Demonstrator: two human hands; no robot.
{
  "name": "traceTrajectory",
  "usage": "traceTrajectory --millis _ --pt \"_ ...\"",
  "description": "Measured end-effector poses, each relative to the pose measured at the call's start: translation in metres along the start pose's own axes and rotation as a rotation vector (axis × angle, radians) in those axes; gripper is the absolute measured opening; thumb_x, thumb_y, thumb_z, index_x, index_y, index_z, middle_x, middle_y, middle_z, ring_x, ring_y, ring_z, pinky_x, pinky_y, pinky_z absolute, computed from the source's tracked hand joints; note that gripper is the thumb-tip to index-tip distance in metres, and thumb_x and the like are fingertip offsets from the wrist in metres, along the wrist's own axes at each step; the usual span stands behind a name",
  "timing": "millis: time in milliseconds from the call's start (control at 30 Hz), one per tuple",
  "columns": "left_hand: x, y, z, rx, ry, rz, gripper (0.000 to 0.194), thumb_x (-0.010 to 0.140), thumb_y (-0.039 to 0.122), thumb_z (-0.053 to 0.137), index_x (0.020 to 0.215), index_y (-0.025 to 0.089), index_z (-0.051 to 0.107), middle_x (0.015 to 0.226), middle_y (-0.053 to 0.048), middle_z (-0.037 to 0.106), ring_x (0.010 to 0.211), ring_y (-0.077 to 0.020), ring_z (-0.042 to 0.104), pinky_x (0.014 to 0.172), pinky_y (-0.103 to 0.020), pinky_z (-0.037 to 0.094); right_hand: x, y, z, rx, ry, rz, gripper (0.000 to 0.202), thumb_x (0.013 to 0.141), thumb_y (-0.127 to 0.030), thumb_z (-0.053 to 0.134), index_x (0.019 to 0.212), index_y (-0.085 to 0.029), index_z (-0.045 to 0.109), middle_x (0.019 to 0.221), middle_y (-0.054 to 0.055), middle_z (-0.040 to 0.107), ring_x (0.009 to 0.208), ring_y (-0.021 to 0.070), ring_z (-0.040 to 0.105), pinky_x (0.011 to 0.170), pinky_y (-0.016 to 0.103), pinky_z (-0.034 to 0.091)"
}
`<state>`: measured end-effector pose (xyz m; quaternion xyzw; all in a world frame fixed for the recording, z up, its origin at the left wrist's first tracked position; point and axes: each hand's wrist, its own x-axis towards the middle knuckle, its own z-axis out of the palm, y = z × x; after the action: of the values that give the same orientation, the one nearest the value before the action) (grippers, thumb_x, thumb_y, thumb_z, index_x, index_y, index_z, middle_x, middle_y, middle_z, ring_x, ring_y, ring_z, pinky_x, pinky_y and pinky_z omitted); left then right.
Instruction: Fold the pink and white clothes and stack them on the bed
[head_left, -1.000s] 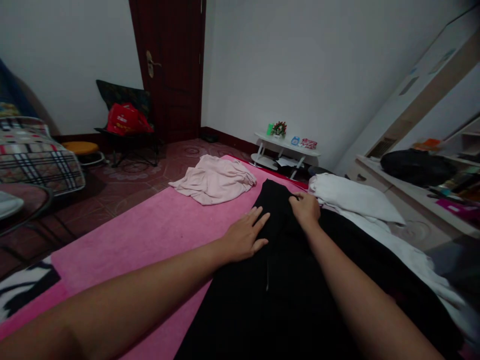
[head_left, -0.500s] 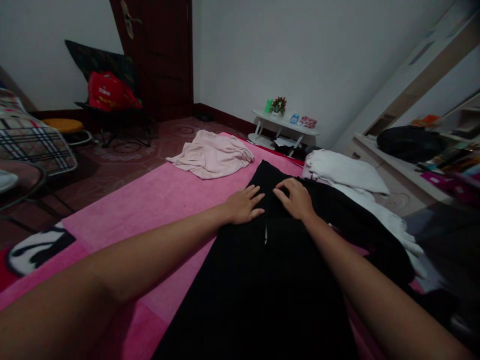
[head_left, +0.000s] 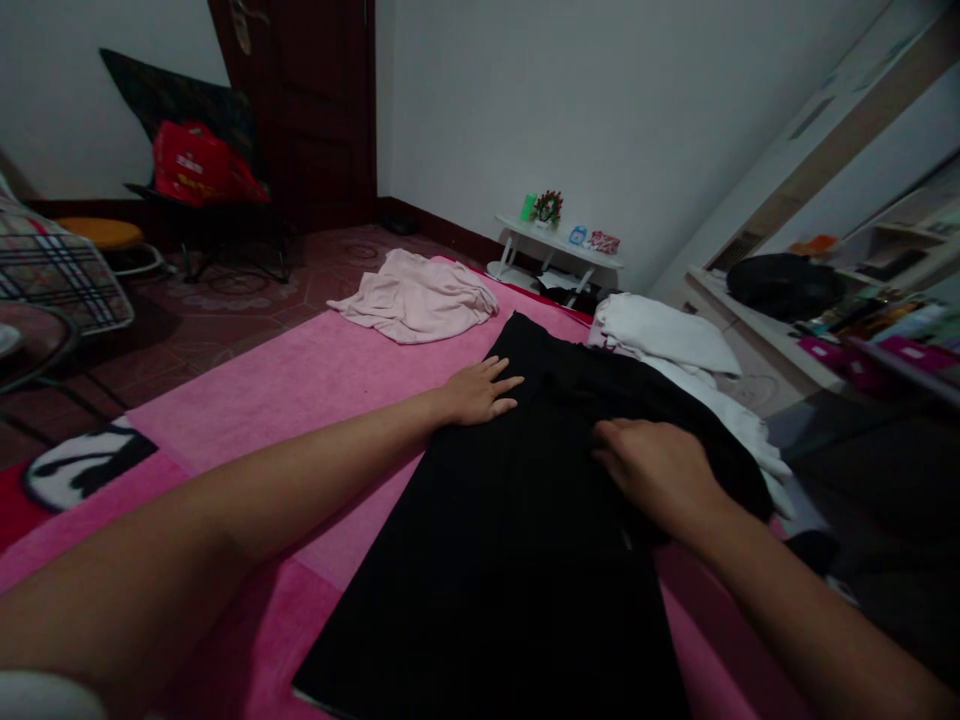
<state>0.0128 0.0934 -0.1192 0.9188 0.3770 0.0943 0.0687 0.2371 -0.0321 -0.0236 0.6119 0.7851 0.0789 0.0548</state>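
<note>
A black garment [head_left: 495, 560] lies spread over the pink blanket [head_left: 360, 400], its wide end toward me and its far end narrower. It is too dark to tell its exact kind. My left hand [head_left: 480, 393] rests flat on its left side, fingers stretched and spread. On the right side of the cloth, my right hand [head_left: 656, 470] is curled with its fingers closed on the fabric; the fingertips are partly hidden and a little blurred. A bunched part of the black cloth stretches off to the right beyond that hand.
A crumpled pale pink garment [head_left: 420, 297] lies at the blanket's far side. White folded cloths [head_left: 667, 335] are piled to the right. Behind stands a small white table [head_left: 555, 237] with a plant. A red bag [head_left: 202, 165] sits on a dark chair at back left.
My right hand has moved right and toward me, drawing black cloth with it. The small white mark near the middle no longer shows there. My left hand stays flat on the garment.
</note>
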Motion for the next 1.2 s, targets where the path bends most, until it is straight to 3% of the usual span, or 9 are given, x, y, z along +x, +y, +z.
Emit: traceTrajectory --millis 100,200,333,467,600,700,800,1067,1200 --pt "-0.001 0.0 0.001 0.008 0.018 0.003 0.058 0.097 0.05 0.031 0.148 0.022 0.03 0.157 -0.013 0.017 0.145 -0.0268 0.013 0.116 -0.041 0.013 -0.018 -0.051 0.009 0.192 0.079 -0.515 0.042 0.082 -0.018 0.059 0.123 -0.026 0.056 0.126 0.01 0.059 0.113 0.025 0.056 0.093 0.041 0.045" --pt "-0.002 -0.001 0.0 0.015 0.034 0.011 0.057 0.098 0.049 0.03 0.147 0.021 0.032 0.156 -0.013 0.019 0.144 -0.0266 0.015 0.115 -0.041 0.015 -0.028 -0.085 0.025 0.327 0.193 -0.77 0.046 0.086 -0.008 0.047 0.128 -0.027 0.053 0.136 0.009 0.053 0.124 0.0218 0.048 0.103 0.044 0.039" --pt "0.001 0.012 -0.012 0.012 0.036 -0.058 0.064 0.093 0.061 0.03 0.139 0.02 0.045 0.15 -0.015 0.033 0.138 -0.0313 0.031 0.11 -0.048 0.025 -0.028 -0.096 0.037 0.397 0.184 -0.76 0.053 0.078 -0.006 0.048 0.129 -0.022 0.053 0.136 0.011 0.052 0.123 0.022 0.048 0.102 0.042 0.039" --pt "0.012 0.043 -0.026 0.048 0.123 -0.172 0.078 0.078 0.078 0.039 0.106 0.011 0.066 0.118 -0.02 0.058 0.114 -0.0361 0.052 0.096 -0.047 0.041 -0.03 -0.101 0.042 0.45 0.126 -0.75 0.069 0.071 -0.012 0.049 0.139 -0.023 0.044 0.144 0.011 0.044 0.131 0.0227 0.04 0.108 0.044 0.033" --pt "0.025 0.062 -0.024 0.031 0.16 -0.263 0.047 0.08 0.047 0.057 0.108 0.009 0.062 0.108 -0.019 0.06 0.099 -0.0338 0.059 0.079 -0.042 0.049 -0.037 -0.103 0.046 0.46 0.062 -0.741 0.075 0.07 -0.012 0.048 0.143 -0.027 0.038 0.152 0.008 0.034 0.138 0.022 0.031 0.112 0.046 0.026" --pt "0.033 0.059 -0.021 0.014 0.16 -0.285 0.03 0.083 0.028 0.049 0.103 0.01 0.062 0.102 -0.017 0.064 0.09 -0.031 0.064 0.074 -0.04 0.05 -0.038 -0.097 0.041 0.512 0.038 -0.742 0.074 0.07 -0.01 0.043 0.142 -0.03 0.04 0.151 0.003 0.036 0.139 0.0187 0.031 0.113 0.044 0.026" --pt "0.037 0.055 -0.022 -0.003 0.175 -0.29 0.026 0.084 0.023 0.045 0.102 0.014 0.062 0.099 -0.014 0.066 0.09 -0.0286 0.065 0.074 -0.038 0.05 -0.037 -0.088 0.032 0.639 0.1 -0.727 0.066 0.073 -0.01 0.038 0.137 -0.026 0.048 0.145 0.002 0.045 0.135 0.0145 0.038 0.111 0.038 0.03" --pt "0.041 0.045 -0.012 -0.092 0.159 -0.235 0.036 0.093 0.04 0.042 0.088 0.017 0.069 0.09 -0.011 0.069 0.087 -0.025 0.066 0.076 -0.034 0.05 -0.05 -0.075 0.028 0.731 0.001 -0.73 0.063 0.065 -0.005 0.043 0.122 -0.023 0.062 0.138 0.003 0.053 0.128 0.0174 0.048 0.11 0.038 0.034" --pt "0.04 0.035 -0.005 -0.111 0.213 -0.228 0.029 0.093 0.022 0.041 0.105 0.018 0.067 0.11 -0.009 0.066 0.102 -0.0199 0.062 0.087 -0.03 0.047 -0.028 -0.069 0.017 0.924 0.218 -0.655 0.049 0.066 0.0 0.042 0.101 -0.02 0.071 0.109 0.002 0.072 0.101 0.012 0.066 0.093 0.025 0.048"
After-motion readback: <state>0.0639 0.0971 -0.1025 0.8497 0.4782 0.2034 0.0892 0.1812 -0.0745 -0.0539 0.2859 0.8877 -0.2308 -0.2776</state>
